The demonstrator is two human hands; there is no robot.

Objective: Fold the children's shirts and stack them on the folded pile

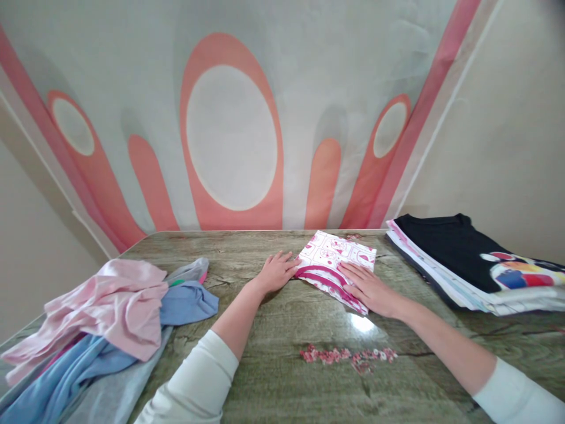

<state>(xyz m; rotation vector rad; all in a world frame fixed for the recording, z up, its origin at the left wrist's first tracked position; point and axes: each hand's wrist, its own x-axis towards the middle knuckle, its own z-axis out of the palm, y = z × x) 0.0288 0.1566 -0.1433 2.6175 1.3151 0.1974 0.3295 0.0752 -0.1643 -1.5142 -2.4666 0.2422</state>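
Observation:
A folded white shirt [329, 253] with a pink print and a magenta neckband lies on the table, a little right of the middle. My left hand [277, 273] rests flat at its left edge, fingertips touching the cloth. Across the lower right part of the shirt lies my right hand [368, 288], fingers stretched out and pressing on the fabric. Neither hand grips anything. The cloth beneath my right palm is hidden.
On the left sits a loose heap of clothes [119, 300] in pink, blue and grey. A stack of folded shirts [445, 253], black on top, stands at the right. The wood-patterned table [265, 365] meets a wall with a coral print [238, 218] behind.

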